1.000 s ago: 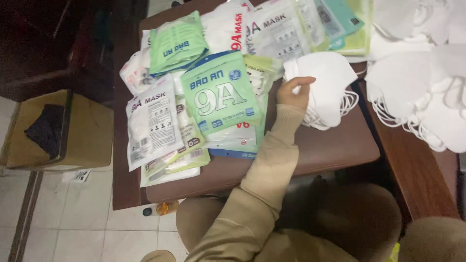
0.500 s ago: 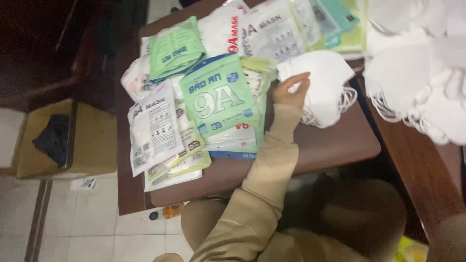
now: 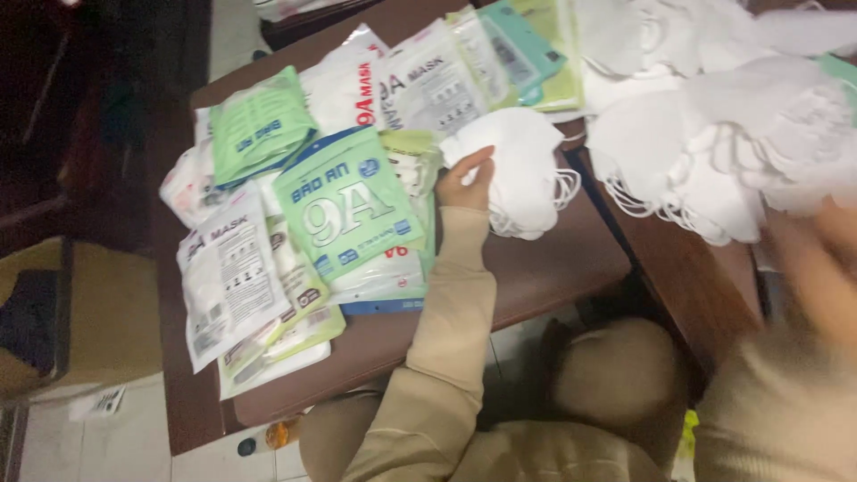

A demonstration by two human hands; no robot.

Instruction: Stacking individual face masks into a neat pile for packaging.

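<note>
**A:** What did the head view show at the left hand (image 3: pixel 466 183)?

**B:** It lay against the near edge of a stack of white face masks (image 3: pixel 527 170), with the sleeved forearm reaching up across the brown wooden surface (image 3: pixel 553 268). The fingers (image 3: pixel 482 159) touched the stack. Whether they had closed on a mask or only rested there could not be told, because the stack hid their tips.

**A:** And the right hand (image 3: pixel 826 268)?

**B:** It appeared at the right edge, low and blurred, below a loose pile of white masks (image 3: pixel 714 152). Its fingers could not be made out, so neither a grasp nor a release could be read.

**A:** Where did the stack lie among the other things?

**B:** It sat on the surface, just beside a large green mask packet (image 3: pixel 348 210) that overlapped several others. A white printed packet (image 3: pixel 228 277) lay further left and a smaller green packet (image 3: pixel 259 125) above it. More packets fanned along the far edge. A cardboard box (image 3: pixel 116 312) stood on the floor, well apart.

**A:** Which step did this appear to be?

**B:** By judgement, the taking up or steadying of masks from the stack, with the packets lying ready beside it.

**A:** What would a further move call for?

**B:** Probably separating one mask from its neighbours. The ear loops hung tangled at the stack's right side, so a pinch at the near edge, well away from those loops, would seem to be needed.
</note>
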